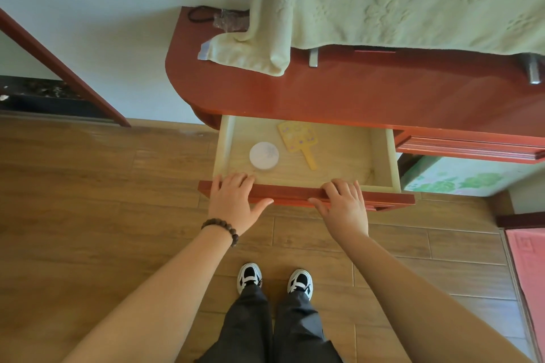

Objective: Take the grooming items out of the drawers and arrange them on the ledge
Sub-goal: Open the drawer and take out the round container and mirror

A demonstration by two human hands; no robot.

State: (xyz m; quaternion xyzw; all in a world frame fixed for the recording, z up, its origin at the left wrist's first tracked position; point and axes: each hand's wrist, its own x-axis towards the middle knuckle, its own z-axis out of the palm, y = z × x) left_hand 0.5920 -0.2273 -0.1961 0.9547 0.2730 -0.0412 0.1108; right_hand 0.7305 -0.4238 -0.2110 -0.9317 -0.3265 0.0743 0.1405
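Both hands grip the drawer front (306,195), and inside the open drawer the round white case (264,155) lies just beyond the left hand (234,200), nearer than the yellow hand mirror (298,138), whose handle slants toward the right hand (343,206).

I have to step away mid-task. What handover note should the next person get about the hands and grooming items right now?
Left hand and right hand: both grip the front edge of the open drawer, holding no item.
In the drawer: round white case on the left, yellow hand mirror to its right, apart from each other.
Done: drawer is open.
Left: move both items onto the red ledge, where no grooming item is visible yet; the neighbouring drawer looks shut.
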